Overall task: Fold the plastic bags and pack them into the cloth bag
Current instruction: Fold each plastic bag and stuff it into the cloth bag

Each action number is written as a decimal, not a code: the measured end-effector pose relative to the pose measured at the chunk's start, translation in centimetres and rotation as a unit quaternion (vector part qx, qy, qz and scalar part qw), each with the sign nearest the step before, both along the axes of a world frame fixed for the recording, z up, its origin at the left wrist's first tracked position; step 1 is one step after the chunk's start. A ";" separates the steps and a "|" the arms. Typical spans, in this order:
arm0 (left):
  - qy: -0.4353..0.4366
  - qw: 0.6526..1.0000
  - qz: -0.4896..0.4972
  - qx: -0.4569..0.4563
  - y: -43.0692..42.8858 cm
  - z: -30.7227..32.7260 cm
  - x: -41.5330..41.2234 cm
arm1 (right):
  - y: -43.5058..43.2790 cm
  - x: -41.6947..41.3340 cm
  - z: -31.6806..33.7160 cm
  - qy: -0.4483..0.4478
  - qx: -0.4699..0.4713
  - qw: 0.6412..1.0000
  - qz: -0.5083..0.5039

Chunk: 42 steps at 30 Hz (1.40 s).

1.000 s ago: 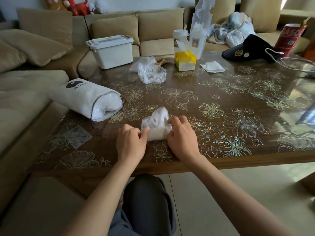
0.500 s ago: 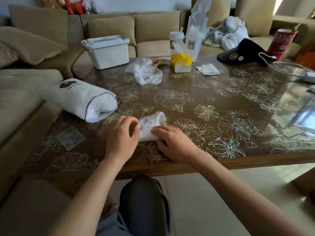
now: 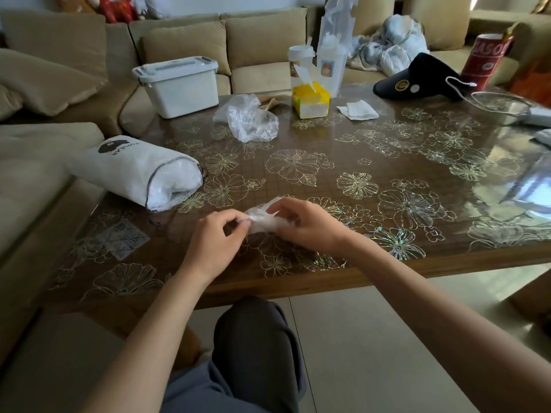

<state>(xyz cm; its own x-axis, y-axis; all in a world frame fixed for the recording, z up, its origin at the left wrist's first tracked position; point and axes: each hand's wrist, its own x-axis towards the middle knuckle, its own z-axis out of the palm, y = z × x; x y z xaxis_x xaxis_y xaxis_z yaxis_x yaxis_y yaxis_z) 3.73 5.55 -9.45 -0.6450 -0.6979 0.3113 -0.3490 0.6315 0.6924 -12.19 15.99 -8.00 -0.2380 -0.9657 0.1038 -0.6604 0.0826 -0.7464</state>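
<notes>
Two-handed hold on folded plastic bag (image 3: 264, 222), lower centre of frame, near worktop (image 3: 372, 162) front edge: pinched by left hand (image 3: 214, 244), clasped under curled right hand (image 3: 307, 225). Left of frame, stuffed cloth bag (image 3: 125, 168) lettered "POPULAR"; upper right, red can (image 3: 486, 59), "ASO" legible.

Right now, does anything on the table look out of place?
Nothing spilled or damaged. The cloth bag lies sideways, its closed end overhanging the left edge of the table; a crumpled plastic bag waits farther back.
</notes>
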 end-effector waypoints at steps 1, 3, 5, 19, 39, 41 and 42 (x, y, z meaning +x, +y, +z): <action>-0.005 1.000 -0.004 0.017 0.0 -0.1 0.0 | 0.2 -0.1 -0.1 -0.015 0.001 1.000 0.005; -0.005 0.999 0.002 0.041 0.0 -0.4 0.0 | 0.0 -0.6 -0.3 -0.040 -0.003 0.999 -0.012; 0.002 0.999 0.020 0.051 -0.1 -0.5 -0.2 | -0.5 -1.0 -0.3 -0.055 -0.007 0.997 -0.054; -0.169 0.961 0.219 -0.029 1.4 0.0 -4.2 | -3.3 0.2 -2.1 0.105 -0.022 0.959 -0.264; 0.206 0.911 0.106 0.340 1.2 1.6 -2.0 | -2.4 1.4 0.9 -0.270 -0.033 0.958 -0.092; 0.217 0.911 0.116 0.331 1.1 1.7 -1.8 | -2.1 1.4 1.0 -0.274 -0.025 0.959 -0.071; 0.223 0.912 0.124 0.320 1.0 1.8 -1.6 | -2.0 1.4 0.9 -0.277 -0.018 0.959 -0.062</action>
